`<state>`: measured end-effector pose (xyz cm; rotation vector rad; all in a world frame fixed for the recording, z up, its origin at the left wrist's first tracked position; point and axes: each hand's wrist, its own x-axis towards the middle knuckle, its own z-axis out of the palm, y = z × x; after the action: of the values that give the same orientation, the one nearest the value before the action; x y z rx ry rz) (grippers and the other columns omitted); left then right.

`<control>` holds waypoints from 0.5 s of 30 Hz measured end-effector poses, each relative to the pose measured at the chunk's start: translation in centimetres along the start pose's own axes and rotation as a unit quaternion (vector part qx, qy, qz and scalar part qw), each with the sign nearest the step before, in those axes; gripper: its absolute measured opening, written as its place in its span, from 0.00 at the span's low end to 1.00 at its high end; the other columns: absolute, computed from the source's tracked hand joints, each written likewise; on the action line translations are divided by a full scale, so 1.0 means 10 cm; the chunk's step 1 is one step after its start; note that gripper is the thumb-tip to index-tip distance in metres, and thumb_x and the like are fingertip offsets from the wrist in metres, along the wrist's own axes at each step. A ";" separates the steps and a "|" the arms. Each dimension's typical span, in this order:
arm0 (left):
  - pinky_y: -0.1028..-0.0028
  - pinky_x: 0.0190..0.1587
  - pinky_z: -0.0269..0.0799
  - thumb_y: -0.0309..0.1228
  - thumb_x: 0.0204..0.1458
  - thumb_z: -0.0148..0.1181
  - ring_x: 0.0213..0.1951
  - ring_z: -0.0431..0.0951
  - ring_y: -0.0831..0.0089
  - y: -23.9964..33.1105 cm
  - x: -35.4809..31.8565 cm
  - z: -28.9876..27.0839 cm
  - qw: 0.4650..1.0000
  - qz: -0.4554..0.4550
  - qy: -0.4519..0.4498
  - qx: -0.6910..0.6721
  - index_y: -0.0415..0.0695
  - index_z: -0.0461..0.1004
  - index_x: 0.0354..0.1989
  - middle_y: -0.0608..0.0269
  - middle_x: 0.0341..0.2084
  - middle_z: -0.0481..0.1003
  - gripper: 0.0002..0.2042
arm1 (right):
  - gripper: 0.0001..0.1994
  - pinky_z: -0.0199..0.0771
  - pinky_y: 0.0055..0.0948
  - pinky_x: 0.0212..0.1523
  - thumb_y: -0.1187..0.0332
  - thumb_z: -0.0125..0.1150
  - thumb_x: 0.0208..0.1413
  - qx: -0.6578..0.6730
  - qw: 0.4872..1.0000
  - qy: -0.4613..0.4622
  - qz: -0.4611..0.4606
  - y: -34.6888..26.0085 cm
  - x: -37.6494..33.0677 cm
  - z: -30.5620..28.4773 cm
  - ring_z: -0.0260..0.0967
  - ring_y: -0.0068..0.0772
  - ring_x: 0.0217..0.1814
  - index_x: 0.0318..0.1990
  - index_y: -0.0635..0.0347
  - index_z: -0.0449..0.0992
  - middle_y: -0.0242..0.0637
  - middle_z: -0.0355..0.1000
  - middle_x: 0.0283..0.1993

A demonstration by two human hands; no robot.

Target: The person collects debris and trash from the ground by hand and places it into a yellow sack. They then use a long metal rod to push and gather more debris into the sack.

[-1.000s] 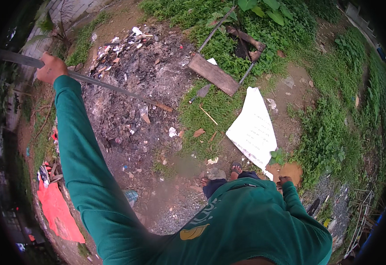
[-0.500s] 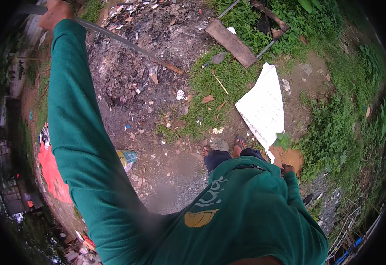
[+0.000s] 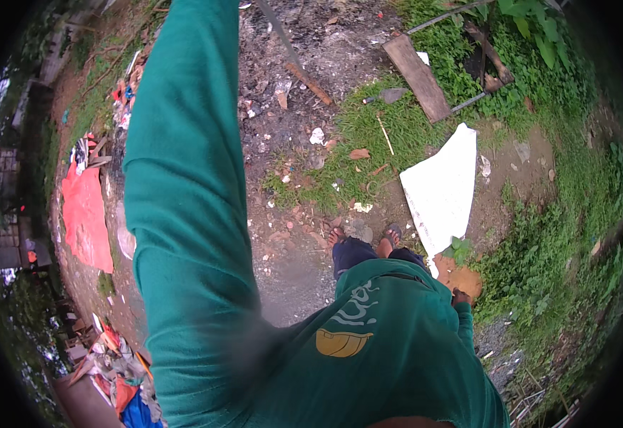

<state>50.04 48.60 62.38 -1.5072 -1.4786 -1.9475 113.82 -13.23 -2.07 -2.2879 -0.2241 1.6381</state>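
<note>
One long dark pole (image 3: 283, 39) runs diagonally across the ash patch (image 3: 311, 85) at the top of the head view, its long axis slanting from upper left down to lower right, w/ a rusty-brown lower end pointing toward the grass (image 3: 368, 143). Upper end exits the frame, as does the left hand at the end of the raised green sleeve (image 3: 183, 178); grip can't be told. Right hand (image 3: 461, 282) hangs low by the hip, just beside the near edge of a white sheet (image 3: 443, 189) lying on the ground; whether it's closed on anything can't be told. Sandalled feet (image 3: 365, 239) stand on bare dirt. Wooden plank (image 3: 417, 78) lies beyond the sheet, red tarp (image 3: 83, 221) well off to the left.
</note>
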 end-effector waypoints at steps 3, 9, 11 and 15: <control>0.55 0.39 0.73 0.42 0.60 0.59 0.32 0.82 0.47 0.17 -0.53 0.12 0.992 0.010 -0.039 -0.120 0.33 0.79 0.31 0.42 0.25 0.80 0.20 | 0.15 0.77 0.41 0.25 0.60 0.59 0.66 0.009 0.999 0.043 -0.024 -0.26 0.10 -0.10 0.75 0.40 0.28 0.50 0.63 0.74 0.44 0.77 0.34; 0.58 0.48 0.82 0.44 0.51 0.70 0.37 0.85 0.54 0.73 -1.65 0.47 0.964 -0.078 -0.238 -0.092 0.47 0.86 0.36 0.51 0.30 0.84 0.14 | 0.13 0.73 0.32 0.23 0.63 0.62 0.68 0.116 0.923 0.148 -0.336 -1.99 -0.37 -0.71 0.71 0.29 0.28 0.53 0.62 0.78 0.38 0.77 0.35; 0.55 0.49 0.81 0.48 0.51 0.68 0.37 0.85 0.49 0.87 -1.96 0.56 0.941 -0.065 -0.321 -0.090 0.52 0.86 0.36 0.49 0.30 0.83 0.14 | 0.21 0.83 0.34 0.38 0.58 0.61 0.70 0.060 0.817 0.172 -0.547 -2.72 -1.09 -0.93 0.77 0.34 0.38 0.62 0.62 0.77 0.43 0.80 0.44; 0.51 0.42 0.80 0.49 0.51 0.68 0.32 0.83 0.48 0.79 -2.72 0.67 0.917 -0.039 -0.387 -0.089 0.50 0.83 0.34 0.51 0.26 0.81 0.15 | 0.22 0.82 0.39 0.54 0.57 0.58 0.71 -0.023 0.583 0.355 -0.731 -3.80 -3.06 -0.99 0.81 0.44 0.52 0.64 0.63 0.76 0.52 0.80 0.53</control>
<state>70.94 41.08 43.56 -2.5315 -1.6689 -1.6160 115.21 11.34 41.19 -1.4762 -1.4086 -0.1631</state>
